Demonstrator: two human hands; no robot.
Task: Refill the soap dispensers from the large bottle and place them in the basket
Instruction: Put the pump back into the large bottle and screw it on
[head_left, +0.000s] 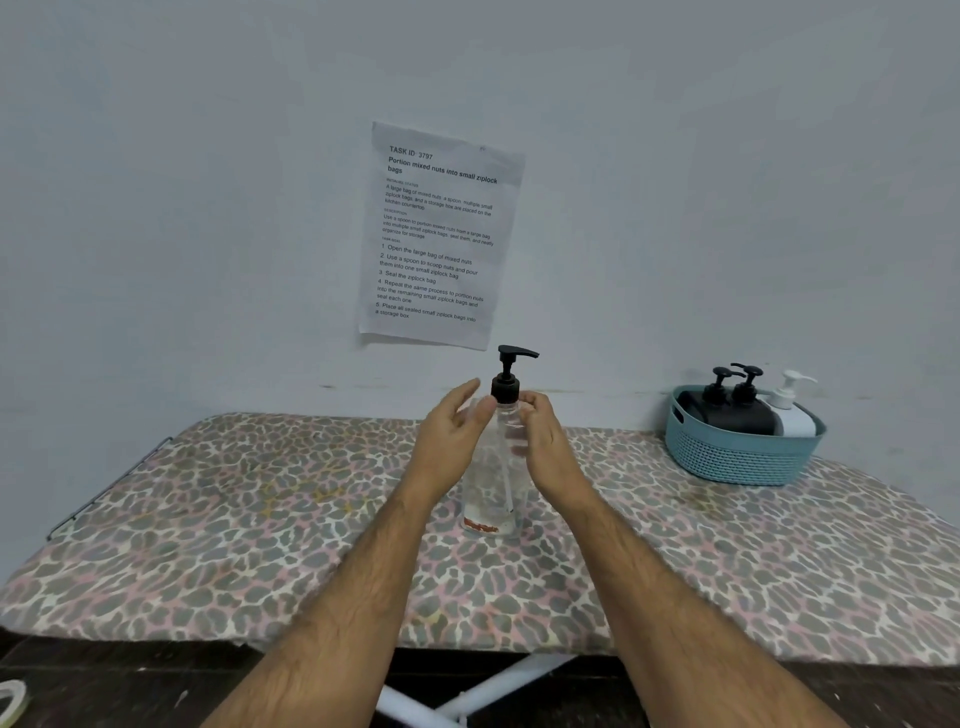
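A tall clear bottle (496, 499) with a black pump top (508, 374) stands upright on the leopard-print board (260, 519), near its middle. My left hand (451, 441) is at the bottle's left shoulder, thumb touching the black collar, fingers spread and raised. My right hand (545, 447) wraps the bottle's upper right side, fingertips at the collar. A blue basket (737, 457) stands at the board's far right; two black pump dispensers (727, 405) and a white pump dispenser (792, 410) sit inside it.
A printed paper sheet (439, 234) hangs on the wall behind the bottle. The board ends at a front edge with a white leg frame (493, 691) and dark floor below. A tape roll (10, 699) lies at the bottom left.
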